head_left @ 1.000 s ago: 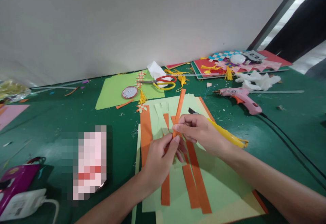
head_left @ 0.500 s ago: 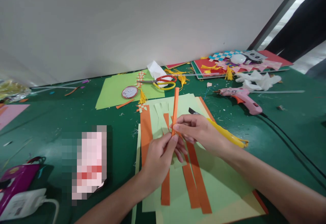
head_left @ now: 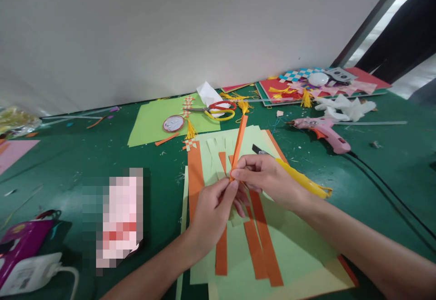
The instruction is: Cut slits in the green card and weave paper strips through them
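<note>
An orange paper strip (head_left: 240, 138) stands up between my two hands, its top leaning a little to the right. My left hand (head_left: 215, 202) pinches its lower end between thumb and fingers. Just above, my right hand (head_left: 259, 172) is closed on the same strip with thumb and forefinger. The lower part of the strip is hidden by my fingers. Beneath my hands lie pale green paper sheets (head_left: 293, 250) with several loose orange strips (head_left: 270, 250) and pale green strips (head_left: 214, 154) on them. A yellow-handled craft knife (head_left: 303, 179) rests behind my right wrist.
Beyond the sheets are scissors (head_left: 221, 110), a round tin-like disc (head_left: 173, 123) and bright green paper (head_left: 146, 120). A pink glue gun (head_left: 323, 132) with a black cord lies at right. On the left are a blurred-out pink object (head_left: 121, 218) and a purple device (head_left: 27, 245).
The upper end of the orange strip has tipped to the right. Both hands stay almost in place, still pinching it.
</note>
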The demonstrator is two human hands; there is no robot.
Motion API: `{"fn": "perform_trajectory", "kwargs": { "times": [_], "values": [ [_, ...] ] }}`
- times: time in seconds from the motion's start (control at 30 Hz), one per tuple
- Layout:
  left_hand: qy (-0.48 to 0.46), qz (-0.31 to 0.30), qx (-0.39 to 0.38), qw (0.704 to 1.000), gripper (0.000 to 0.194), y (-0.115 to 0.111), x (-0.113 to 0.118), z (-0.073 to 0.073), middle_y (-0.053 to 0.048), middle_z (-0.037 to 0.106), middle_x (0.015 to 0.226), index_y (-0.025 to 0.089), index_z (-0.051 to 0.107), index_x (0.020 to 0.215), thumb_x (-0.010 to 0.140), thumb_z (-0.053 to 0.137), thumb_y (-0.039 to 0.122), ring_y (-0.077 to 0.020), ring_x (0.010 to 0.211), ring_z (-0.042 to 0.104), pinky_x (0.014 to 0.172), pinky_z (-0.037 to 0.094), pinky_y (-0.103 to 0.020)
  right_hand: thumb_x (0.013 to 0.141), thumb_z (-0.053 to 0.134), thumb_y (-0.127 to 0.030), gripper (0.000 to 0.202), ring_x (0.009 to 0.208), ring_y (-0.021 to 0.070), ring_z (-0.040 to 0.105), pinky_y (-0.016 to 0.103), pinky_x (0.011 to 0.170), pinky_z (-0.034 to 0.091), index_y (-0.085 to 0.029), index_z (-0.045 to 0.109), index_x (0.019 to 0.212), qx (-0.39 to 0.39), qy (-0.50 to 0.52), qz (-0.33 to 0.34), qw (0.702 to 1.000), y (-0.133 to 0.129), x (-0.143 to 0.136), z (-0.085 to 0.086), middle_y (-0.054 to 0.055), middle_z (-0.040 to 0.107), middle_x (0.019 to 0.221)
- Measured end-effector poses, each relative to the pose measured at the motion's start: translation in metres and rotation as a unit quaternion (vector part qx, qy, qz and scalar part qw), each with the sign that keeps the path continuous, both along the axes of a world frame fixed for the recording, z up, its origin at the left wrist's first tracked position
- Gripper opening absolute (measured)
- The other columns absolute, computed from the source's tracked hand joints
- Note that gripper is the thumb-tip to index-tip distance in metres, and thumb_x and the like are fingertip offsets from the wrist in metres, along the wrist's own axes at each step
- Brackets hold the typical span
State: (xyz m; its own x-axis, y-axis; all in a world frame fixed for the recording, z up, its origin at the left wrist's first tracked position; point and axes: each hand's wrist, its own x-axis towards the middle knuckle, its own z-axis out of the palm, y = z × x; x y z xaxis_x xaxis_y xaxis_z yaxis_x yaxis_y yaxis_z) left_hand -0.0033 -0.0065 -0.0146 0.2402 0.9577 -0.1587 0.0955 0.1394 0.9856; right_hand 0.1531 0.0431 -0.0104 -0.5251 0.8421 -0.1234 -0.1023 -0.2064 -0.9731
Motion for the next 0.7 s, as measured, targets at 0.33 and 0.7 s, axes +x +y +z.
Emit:
{"fn": "perform_trajectory", "kwargs": {
  "times": [0.33,0.7],
  "values": [
    [-0.008,0.001,-0.01,1.0,0.033,0.001,-0.0006,-0.0038,-0.002,0.069,0.07,0.016,0.061,0.078,0.098,0.047,0.038,-0.0116,0.052,0.063,0.053,0.051,-0.021,0.084,0.071,-0.038,0.029,0.046,0.0049,0.031,0.022,0.044,0.024,-0.016,0.059,0.068,0.007,-0.003,-0.029,1.0,0.0015,0.0011,0.0016,-0.008,0.041,0.05],
    [-0.029,-0.006,-0.019,0.999,0.034,0.0024,0.0001,-0.0071,-0.002,0.067,0.066,0.015,0.066,0.081,0.098,0.046,0.036,-0.0108,0.052,0.061,0.052,0.051,-0.02,0.087,0.065,-0.036,0.026,0.044,0.006,0.043,0.023,0.044,0.026,-0.016,0.062,0.072,-0.005,-0.071,0.027,0.997,0.0048,0.0001,-0.0002,-0.005,0.052,0.051]
  ]
}}
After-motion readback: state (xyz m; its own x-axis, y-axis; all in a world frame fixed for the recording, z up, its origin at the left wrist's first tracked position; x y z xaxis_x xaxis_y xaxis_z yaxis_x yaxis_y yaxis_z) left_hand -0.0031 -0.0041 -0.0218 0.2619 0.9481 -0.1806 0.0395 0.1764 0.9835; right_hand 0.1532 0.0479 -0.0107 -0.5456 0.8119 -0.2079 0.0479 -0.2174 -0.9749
